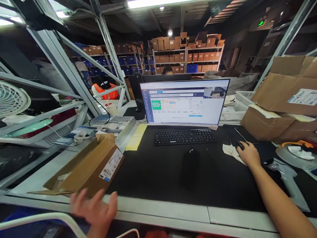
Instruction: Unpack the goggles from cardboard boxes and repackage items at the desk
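Observation:
My right hand rests over a black computer mouse on the dark desk mat. A crumpled white tissue lies just beside that hand. Low at the left, my left hand is in the air with fingers spread, slightly blurred and holding nothing. It is near the front end of an opened long cardboard box, which has a white printed label on its side. A black keyboard sits in front of a lit monitor showing a web page.
A grey barcode scanner lies by my right forearm, near a roll of tape. Cardboard boxes are piled at the right. Yellow paper slips lie left of the keyboard. A white fan stands at far left. Stocked shelves fill the background.

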{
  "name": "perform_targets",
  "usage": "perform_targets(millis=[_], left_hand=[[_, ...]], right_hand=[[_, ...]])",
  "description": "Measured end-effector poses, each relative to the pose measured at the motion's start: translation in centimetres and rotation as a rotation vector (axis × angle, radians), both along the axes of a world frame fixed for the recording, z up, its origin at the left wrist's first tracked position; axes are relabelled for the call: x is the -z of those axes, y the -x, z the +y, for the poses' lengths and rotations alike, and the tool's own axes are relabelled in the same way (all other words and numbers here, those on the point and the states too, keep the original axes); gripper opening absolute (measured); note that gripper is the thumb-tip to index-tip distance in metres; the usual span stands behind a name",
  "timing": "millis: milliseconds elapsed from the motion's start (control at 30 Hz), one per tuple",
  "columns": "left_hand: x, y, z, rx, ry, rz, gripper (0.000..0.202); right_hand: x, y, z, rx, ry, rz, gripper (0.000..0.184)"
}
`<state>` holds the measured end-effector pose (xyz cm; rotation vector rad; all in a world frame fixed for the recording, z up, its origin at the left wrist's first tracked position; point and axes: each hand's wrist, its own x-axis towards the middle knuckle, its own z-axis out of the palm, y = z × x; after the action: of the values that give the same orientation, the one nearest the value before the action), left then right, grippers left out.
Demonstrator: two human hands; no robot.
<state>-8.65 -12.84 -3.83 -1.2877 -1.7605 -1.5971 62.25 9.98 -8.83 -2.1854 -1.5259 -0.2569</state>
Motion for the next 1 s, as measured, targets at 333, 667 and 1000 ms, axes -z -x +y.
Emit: perform_targets(millis=[333, 667, 1000], left_hand=[[-6.1, -14.7, 16.5, 0.744, 0.791, 0.442, 0.041], [-0.6, -20.9, 25.6, 0.478, 0.814, 0.346, 0.058], [0.8, -20.0, 25.8, 0.478, 0.852, 0.346, 0.059]], right_hand=[[-0.7, 0.1, -0.4, 0.034, 0.018, 0.019, 0.067], [-0.7, -0.4, 0.2, -0.043, -0.090, 0.173, 0.061], [-1.3, 0.1, -0.1, -0.013, -0.032, 0.143, 0.058]])
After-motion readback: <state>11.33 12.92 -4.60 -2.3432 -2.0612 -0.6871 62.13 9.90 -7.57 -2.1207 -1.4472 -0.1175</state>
